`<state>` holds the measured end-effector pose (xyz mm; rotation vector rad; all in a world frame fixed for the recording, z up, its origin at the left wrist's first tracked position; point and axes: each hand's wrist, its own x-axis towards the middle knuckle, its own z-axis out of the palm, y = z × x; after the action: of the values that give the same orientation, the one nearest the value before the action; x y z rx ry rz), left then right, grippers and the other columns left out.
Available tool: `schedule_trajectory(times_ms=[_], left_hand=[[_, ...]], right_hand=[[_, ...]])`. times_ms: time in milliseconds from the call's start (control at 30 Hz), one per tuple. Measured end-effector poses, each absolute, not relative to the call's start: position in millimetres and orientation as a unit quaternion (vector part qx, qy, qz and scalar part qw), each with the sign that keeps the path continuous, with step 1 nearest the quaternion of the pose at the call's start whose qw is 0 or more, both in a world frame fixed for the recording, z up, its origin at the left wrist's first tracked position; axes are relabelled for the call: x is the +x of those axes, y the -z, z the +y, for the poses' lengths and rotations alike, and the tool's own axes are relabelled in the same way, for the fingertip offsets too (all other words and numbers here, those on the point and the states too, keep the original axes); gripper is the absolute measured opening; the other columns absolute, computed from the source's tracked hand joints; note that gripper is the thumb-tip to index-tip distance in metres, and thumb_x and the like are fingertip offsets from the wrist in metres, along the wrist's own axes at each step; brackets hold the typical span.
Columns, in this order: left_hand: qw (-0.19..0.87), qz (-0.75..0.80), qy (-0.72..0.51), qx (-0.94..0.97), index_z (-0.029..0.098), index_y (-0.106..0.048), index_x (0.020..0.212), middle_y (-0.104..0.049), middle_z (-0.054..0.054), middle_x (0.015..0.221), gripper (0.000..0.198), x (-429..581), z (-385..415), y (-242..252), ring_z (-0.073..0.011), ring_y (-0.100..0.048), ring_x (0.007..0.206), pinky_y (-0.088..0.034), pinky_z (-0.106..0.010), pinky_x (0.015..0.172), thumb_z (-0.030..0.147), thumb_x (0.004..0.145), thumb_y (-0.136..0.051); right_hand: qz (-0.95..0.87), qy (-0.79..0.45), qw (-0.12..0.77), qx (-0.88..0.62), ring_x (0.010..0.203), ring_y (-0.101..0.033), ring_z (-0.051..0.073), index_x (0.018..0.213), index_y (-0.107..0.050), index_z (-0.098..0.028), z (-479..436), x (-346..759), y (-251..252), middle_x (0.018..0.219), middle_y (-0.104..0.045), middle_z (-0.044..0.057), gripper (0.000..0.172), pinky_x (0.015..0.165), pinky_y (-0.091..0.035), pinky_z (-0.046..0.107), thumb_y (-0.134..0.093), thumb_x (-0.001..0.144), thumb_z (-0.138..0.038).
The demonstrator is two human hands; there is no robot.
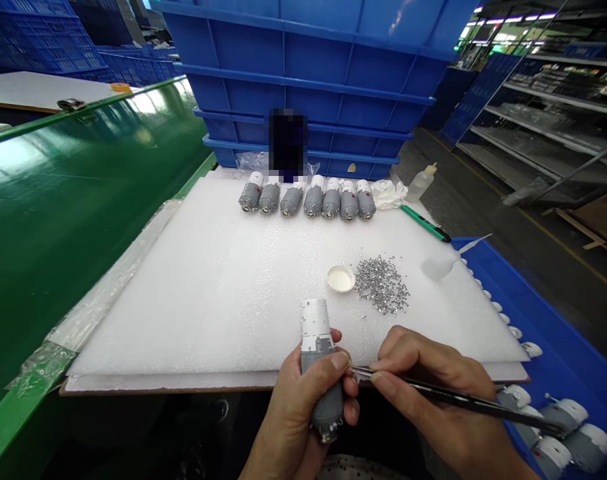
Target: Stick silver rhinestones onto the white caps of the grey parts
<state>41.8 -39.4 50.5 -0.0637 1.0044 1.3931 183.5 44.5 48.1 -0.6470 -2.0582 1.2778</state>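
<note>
My left hand (303,413) is wrapped round a grey-and-white cylindrical motor (319,347), held upright over the near edge of the white foam pad (198,293). My right hand (433,393) pinches black tweezers (463,399), with their tip touching the motor's right side by my left thumb. Just beyond lie a pile of tiny silver parts (382,285) and a small white dish (341,278). Several finished motors (308,198) lie in a row at the pad's far edge.
Stacked blue crates (323,73) rise behind the pad. A green conveyor (63,193) runs along the left. A blue tray (568,347) with more motors sits at the right. A green-handled tool (426,224), a squeeze bottle (422,181) and a white cloth (388,193) lie at the far right.
</note>
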Motion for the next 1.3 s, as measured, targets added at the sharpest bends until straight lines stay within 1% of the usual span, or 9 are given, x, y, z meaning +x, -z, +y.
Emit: schedule_trajectory(times_ms=[133, 333, 500, 700, 933, 1133, 1300], left_hand=[[0.654, 0.448, -0.608, -0.033, 0.014, -0.058, 0.11, -0.062, 0.001, 0.065, 0.031, 41.5, -39.2, -50.8, -0.0079, -0.052, 0.051, -0.043, -0.018, 0.053, 0.023, 0.082, -0.07], [0.652, 0.442, -0.616, -0.031, 0.015, -0.061, 0.107, -0.063, 0.001, 0.063, 0.031, 42.6, -39.7, -45.7, -0.0078, -0.052, 0.049, -0.043, -0.018, 0.051, 0.025, 0.08, -0.072], [0.657, 0.443, -0.61, -0.029, 0.015, -0.059, 0.109, -0.062, 0.001, 0.065, 0.032, 41.1, -39.7, -47.8, -0.0077, -0.052, 0.05, -0.044, -0.018, 0.053, 0.024, 0.081, -0.071], [0.663, 0.441, -0.604, -0.023, 0.014, -0.057, 0.11, -0.061, 0.002, 0.065, 0.033, 37.5, -39.2, -52.3, -0.0075, -0.052, 0.051, -0.043, -0.018, 0.053, 0.025, 0.082, -0.07], [0.659, 0.429, -0.617, -0.02, 0.014, -0.057, 0.111, -0.062, 0.001, 0.066, 0.034, 37.0, -42.1, -46.8, -0.0078, -0.052, 0.051, -0.043, -0.018, 0.052, 0.027, 0.082, -0.07], [0.66, 0.425, -0.619, -0.024, 0.014, -0.057, 0.112, -0.062, 0.001, 0.065, 0.033, 36.8, -41.6, -45.7, -0.0085, -0.053, 0.052, -0.043, -0.018, 0.053, 0.026, 0.083, -0.07], [0.649, 0.422, -0.633, -0.022, 0.014, -0.058, 0.11, -0.061, 0.001, 0.07, 0.031, 34.6, -43.1, -47.7, -0.0086, -0.051, 0.054, -0.044, -0.019, 0.052, 0.028, 0.084, -0.069]], right_hand=[[-0.785, -0.482, 0.312, -0.234, 0.059, -0.055, 0.008, 0.083, -0.058, -0.022, 44.7, 184.0, -49.4, 0.071, -0.058, -0.004, 0.012, 0.052, -0.043, 0.019, -0.063, 0.09, -0.014], [-0.79, -0.477, 0.307, -0.234, 0.059, -0.056, 0.008, 0.081, -0.059, -0.022, 45.4, 182.7, -48.0, 0.071, -0.06, -0.004, 0.013, 0.053, -0.043, 0.019, -0.062, 0.09, -0.014], [-0.792, -0.467, 0.308, -0.244, 0.059, -0.055, 0.008, 0.08, -0.058, -0.022, 44.8, 181.8, -48.7, 0.07, -0.059, -0.005, 0.014, 0.052, -0.042, 0.019, -0.063, 0.09, -0.014], [-0.779, -0.497, 0.291, -0.248, 0.059, -0.057, 0.008, 0.08, -0.06, -0.022, 45.9, 179.4, -55.6, 0.07, -0.061, -0.004, 0.012, 0.053, -0.044, 0.017, -0.063, 0.09, -0.016], [-0.763, -0.524, 0.285, -0.248, 0.062, -0.059, 0.007, 0.077, -0.061, -0.022, 49.1, 174.7, -56.5, 0.07, -0.063, -0.004, 0.014, 0.056, -0.047, 0.015, -0.065, 0.09, -0.018], [-0.759, -0.522, 0.284, -0.267, 0.058, -0.055, 0.009, 0.072, -0.059, -0.02, 47.8, 174.6, -54.8, 0.066, -0.059, -0.003, 0.019, 0.052, -0.042, 0.019, -0.064, 0.09, -0.021], [-0.72, -0.559, 0.279, -0.304, 0.052, -0.042, 0.008, 0.069, -0.058, -0.019, 47.1, 177.6, -50.8, 0.062, -0.051, -0.003, 0.024, 0.045, -0.032, 0.022, -0.065, 0.09, -0.029]])
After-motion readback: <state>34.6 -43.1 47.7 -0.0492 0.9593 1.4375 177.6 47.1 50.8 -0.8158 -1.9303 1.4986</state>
